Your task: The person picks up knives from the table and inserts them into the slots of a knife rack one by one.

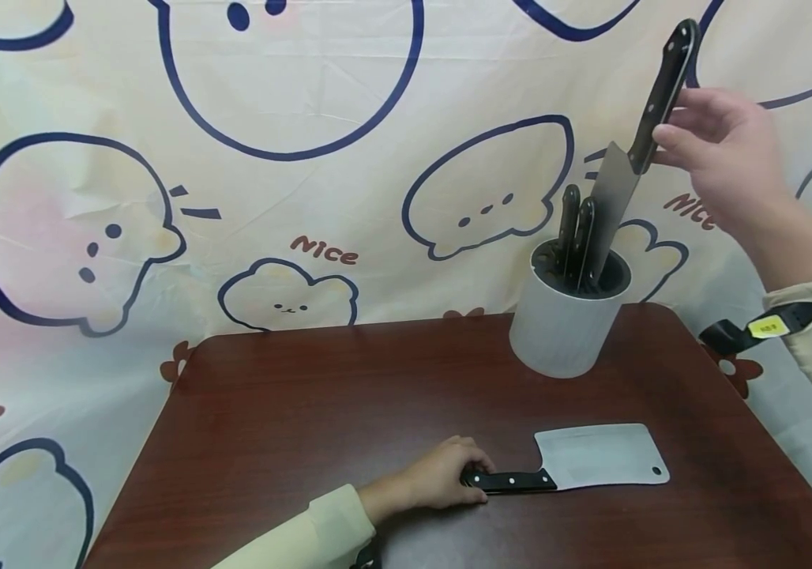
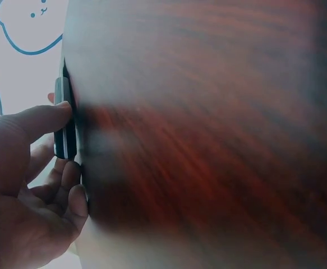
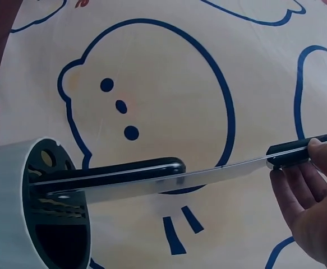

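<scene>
Your right grip (image 1: 729,146) is nearly closed, pinching the black handle of the knife (image 1: 612,190), thumb on one side and fingers on the other. That handle points up toward 1 o'clock, and the blade slants down to 7 o'clock into the top of the pale round holder (image 1: 555,340). How deep the tip sits is hard to judge, as the slots are dim and partly covered. Two smaller black handles (image 1: 569,217) stand in the holder just beside the blade, on its 9 o'clock side. Your left grip (image 1: 441,476) is curled around the butt end of the cleaver (image 1: 601,456), which lies flat on the table (image 1: 342,411), its blade toward 3 o'clock and its handle toward 9. Seen from your left grip, the holder stands at about 1 o'clock, near the table's far edge. Behind it hangs a pale backdrop (image 1: 306,194) printed with blue-outlined cartoon faces.
</scene>
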### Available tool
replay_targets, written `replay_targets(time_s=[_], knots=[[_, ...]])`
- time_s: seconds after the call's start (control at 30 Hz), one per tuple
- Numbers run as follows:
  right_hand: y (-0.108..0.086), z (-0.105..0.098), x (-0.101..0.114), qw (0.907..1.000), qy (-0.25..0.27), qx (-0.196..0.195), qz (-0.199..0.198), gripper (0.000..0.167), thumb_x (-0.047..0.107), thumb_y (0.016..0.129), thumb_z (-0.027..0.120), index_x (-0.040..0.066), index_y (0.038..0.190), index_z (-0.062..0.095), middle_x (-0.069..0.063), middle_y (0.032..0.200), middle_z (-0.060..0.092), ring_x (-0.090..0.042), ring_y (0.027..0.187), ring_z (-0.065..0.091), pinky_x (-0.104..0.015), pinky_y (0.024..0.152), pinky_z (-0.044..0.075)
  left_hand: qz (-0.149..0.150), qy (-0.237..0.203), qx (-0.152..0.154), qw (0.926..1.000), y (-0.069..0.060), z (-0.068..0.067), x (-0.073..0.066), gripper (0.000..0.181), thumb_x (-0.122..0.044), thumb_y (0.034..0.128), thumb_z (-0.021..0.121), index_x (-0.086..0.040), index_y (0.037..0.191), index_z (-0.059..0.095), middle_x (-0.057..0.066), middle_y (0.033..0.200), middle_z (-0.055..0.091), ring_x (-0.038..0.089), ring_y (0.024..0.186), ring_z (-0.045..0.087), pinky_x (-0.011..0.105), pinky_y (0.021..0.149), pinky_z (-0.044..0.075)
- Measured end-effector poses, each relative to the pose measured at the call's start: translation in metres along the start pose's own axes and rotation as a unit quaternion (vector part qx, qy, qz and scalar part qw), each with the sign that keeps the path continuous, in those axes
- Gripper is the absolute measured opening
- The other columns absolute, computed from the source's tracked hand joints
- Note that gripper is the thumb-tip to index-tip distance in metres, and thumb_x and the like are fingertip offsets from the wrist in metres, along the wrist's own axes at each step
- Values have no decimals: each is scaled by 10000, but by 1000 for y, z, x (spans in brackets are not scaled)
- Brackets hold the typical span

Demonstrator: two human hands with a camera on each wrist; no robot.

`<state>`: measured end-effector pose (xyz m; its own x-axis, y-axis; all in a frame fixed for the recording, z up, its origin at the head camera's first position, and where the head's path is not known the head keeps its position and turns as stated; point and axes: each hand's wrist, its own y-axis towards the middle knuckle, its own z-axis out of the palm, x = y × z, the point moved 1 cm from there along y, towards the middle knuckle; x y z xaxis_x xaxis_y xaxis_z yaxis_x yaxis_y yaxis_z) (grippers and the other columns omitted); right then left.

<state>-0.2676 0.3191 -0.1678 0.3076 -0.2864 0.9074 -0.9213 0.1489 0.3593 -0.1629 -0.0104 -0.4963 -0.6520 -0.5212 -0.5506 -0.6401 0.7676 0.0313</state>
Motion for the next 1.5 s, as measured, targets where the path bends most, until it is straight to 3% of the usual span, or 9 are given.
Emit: replay_targets(time_s=[0.17, 0.27, 0.43, 0.53, 0.63, 0.83, 1.1, 1.27, 1.5], knots=[[3, 5, -5, 9995, -305, 81, 96, 513, 203, 996, 659, 206, 1487, 509, 79, 1251, 635, 25, 934, 690, -258, 1157, 334, -15, -207, -83, 9997, 0, 0, 2, 290, -210, 812, 854, -177, 1079, 748, -140, 999, 641, -38, 952, 538, 147, 884, 443], [5, 7, -8, 9993, -329, 114, 142, 500, 212, 996, 659, 208, 1477, 523, 79, 1242, 642, 22, 930, 692, -277, 1169, 323, -26, -367, -159, 9992, 0, -1, 2, 286, -176, 803, 847, -163, 1073, 752, -137, 971, 634, -50, 909, 532, 126, 856, 429], [8, 11, -13, 9995, -197, 195, 116, 466, 197, 987, 672, 189, 1441, 565, 88, 1160, 670, 1, 907, 702, -111, 828, 508, 19, -531, -251, 9983, -1, -3, 2, 285, -145, 802, 833, -151, 1074, 749, -134, 950, 626, -52, 886, 526, 121, 842, 427], [10, 12, -17, 9992, -361, 191, 28, 443, 202, 993, 670, 191, 1427, 579, 112, 1114, 679, 26, 874, 699, -164, 559, 468, 87, -621, -329, 9975, -1, -5, 3, 284, -128, 806, 821, -144, 1078, 742, -122, 968, 650, -46, 890, 539, 118, 835, 436], [11, 14, -22, 9990, -408, 187, 40, 428, 187, 995, 668, 189, 1417, 591, 105, 1115, 682, 25, 874, 701, -176, 496, 421, 146, -765, -414, 9961, -2, -8, 4, 272, -105, 817, 809, -140, 1077, 737, -109, 974, 669, -43, 877, 552, 113, 821, 445], [13, 19, -33, 9986, -469, 235, 83, 446, 141, 1012, 629, 163, 1451, 557, -9, 1282, 641, -60, 1088, 651, -147, 911, 503, 300, -1085, -556, 9921, -4, -21, 5, 244, -86, 865, 771, -144, 1098, 728, -95, 1000, 670, -34, 849, 552, 139, 784, 475], [13, 23, -48, 9963, -792, 269, 194, 468, 184, 1021, 622, 179, 1479, 525, -3, 1286, 632, -56, 1096, 651, -252, 1041, 463, 521, -1729, -860, 9798, -11, -47, -1, 273, -48, 897, 740, -111, 1162, 722, -37, 1072, 691, 32, 886, 576, 352, 739, 580], [12, 25, -58, 9917, -1207, 308, 324, 505, 249, 1036, 595, 200, 1523, 471, -73, 1421, 575, -127, 1217, 613, -389, 1121, 409, 786, -1674, -1245, 9748, -16, -61, -2, 324, -58, 915, 728, -113, 1233, 704, 11, 1160, 708, 71, 985, 622, 315, 876, 555], [11, 29, -72, 9919, -1136, 379, 424, 504, 232, 1038, 595, 162, 1521, 469, -65, 1367, 585, -71, 1121, 627, -316, 1067, 454, 888, -1875, -1843, 9607, -23, -83, -6, 377, -60, 914, 729, -137, 1281, 686, 57, 1142, 712, 121, 1016, 654, 308, 914, 565]])
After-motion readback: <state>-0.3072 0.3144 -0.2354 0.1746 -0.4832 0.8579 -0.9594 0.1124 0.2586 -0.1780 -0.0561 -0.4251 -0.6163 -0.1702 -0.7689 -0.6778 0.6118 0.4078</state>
